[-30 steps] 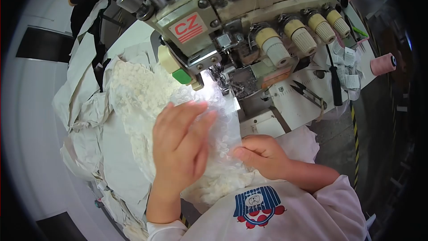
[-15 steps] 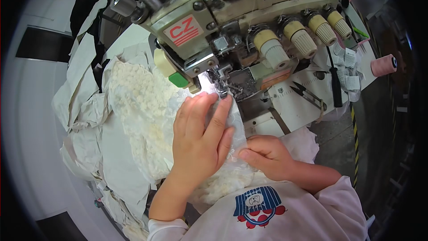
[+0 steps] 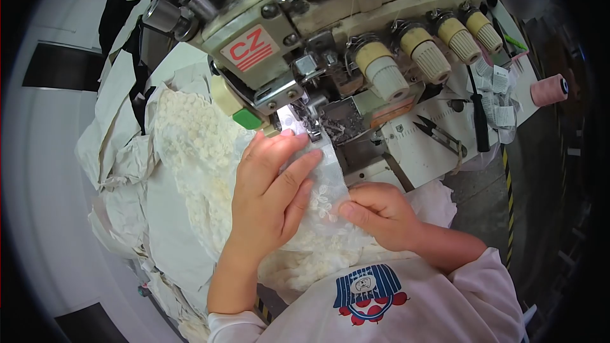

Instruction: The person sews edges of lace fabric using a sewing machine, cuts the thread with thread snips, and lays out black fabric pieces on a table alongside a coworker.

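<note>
Our two bare hands at a sewing machine (image 3: pixel 244 47), seen from above. The chief hazard, we judge, lies at the presser foot (image 3: pixel 315 131): the fingertips of our left hand (image 3: pixel 262 194) rest just beside it, so a small slide forward or to the right could bring them under the metal. A second risk is skew. Should our right hand (image 3: pixel 382 215) pull harder than the left presses, the lace strip (image 3: pixel 327 181) could veer off line or pucker, and its thin, sheer fabric would probably stretch readily.

The strip runs from the foot at its far end towards our body. Our left hand lies palm down on its left part, fingers extended and slightly spread, pressing rather than gripping. Our right hand pinches the strip's right edge between thumb and curled fingers, nearer to us than the foot; the lace lies to the left of this pinch. Bulky, cream textured cloth (image 3: pixel 194 130) spreads to the left, and the snips (image 3: pixel 438 134) lie at right.
</note>
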Tool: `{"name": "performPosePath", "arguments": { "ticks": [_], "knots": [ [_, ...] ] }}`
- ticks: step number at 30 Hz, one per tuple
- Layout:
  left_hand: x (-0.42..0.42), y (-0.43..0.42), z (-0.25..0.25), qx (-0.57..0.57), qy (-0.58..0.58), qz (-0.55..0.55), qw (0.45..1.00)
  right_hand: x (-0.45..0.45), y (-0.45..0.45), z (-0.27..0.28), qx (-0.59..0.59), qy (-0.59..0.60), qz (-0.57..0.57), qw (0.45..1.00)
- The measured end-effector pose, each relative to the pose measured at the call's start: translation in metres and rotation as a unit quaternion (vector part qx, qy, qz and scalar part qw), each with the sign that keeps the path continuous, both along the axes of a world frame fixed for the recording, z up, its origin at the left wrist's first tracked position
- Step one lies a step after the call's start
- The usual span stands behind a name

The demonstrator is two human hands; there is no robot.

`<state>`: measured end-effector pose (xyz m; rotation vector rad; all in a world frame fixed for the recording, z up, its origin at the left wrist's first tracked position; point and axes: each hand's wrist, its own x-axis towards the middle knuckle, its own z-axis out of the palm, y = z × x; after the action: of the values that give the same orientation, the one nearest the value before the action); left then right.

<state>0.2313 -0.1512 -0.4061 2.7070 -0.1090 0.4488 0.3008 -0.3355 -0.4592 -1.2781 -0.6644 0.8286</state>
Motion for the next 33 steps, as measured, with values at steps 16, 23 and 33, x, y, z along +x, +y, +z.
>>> {"name": "performPosePath", "arguments": {
  "ticks": [16,23,33],
  "knots": [
    [0.005,0.005,-0.002,-0.002,-0.027,0.004,1.0,0.005,0.004,-0.005,0.003,-0.049,-0.018,0.999],
    [0.006,0.002,-0.002,-0.009,-0.024,0.003,1.0,0.003,0.003,-0.004,0.004,-0.035,-0.023,0.999],
    [0.009,0.012,-0.003,-0.006,-0.029,-0.014,0.999,0.008,0.003,0.0,-0.038,-0.039,0.019,0.998]
  ]
}}
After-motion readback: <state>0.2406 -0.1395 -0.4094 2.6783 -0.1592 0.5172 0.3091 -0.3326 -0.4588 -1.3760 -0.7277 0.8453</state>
